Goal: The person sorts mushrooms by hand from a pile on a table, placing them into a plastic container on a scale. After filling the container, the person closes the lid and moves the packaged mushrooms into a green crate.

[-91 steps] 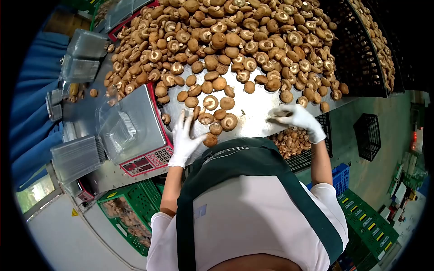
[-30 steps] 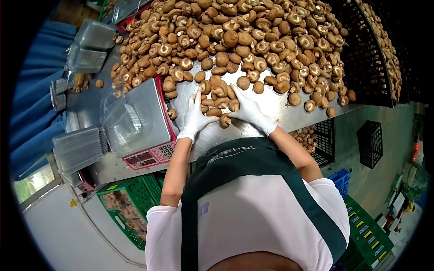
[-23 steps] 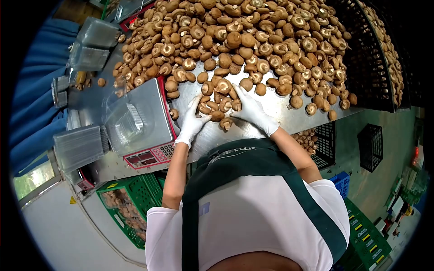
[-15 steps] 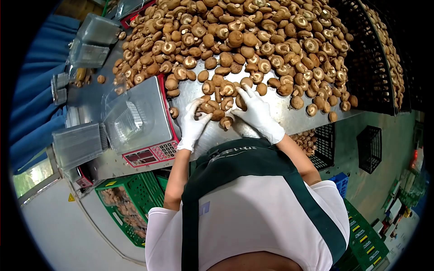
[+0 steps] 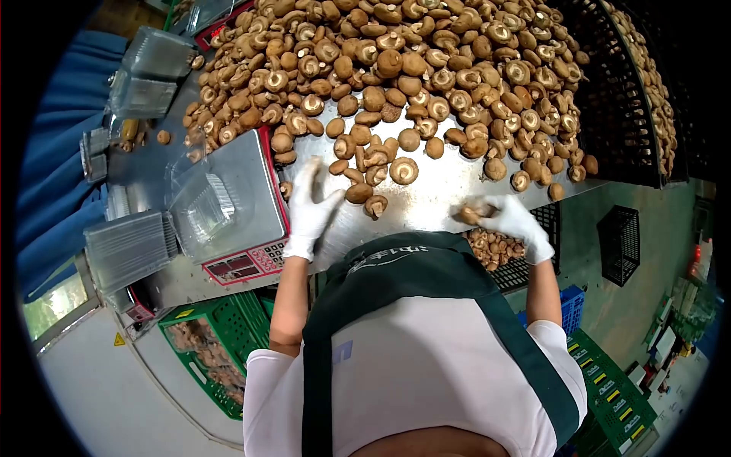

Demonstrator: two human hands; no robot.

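Note:
My right hand (image 5: 518,225), in a white glove, pinches a brown mushroom (image 5: 470,214) at the front edge of the metal table (image 5: 449,186). My left hand (image 5: 309,213), gloved likewise, is open beside the scale, its thumb apart from the fingers and nothing visible between them. Just right of it lies a small loose group of mushrooms, with a cap (image 5: 359,193) closest to the thumb. Behind both hands rises a large heap of mushrooms (image 5: 388,64), some stem up and some cap up.
A red-framed scale (image 5: 251,179) stands left, carrying a clear plastic tray (image 5: 207,204). Stacked clear trays (image 5: 129,247) sit farther left. A black crate (image 5: 620,114) borders the heap at right. Below the table are a green crate (image 5: 205,305) of mushrooms and a crate of mushrooms (image 5: 495,251).
My right hand has moved right, away from the small group, with a mushroom in its fingers. The left hand has shifted slightly left and opened away from the mushrooms.

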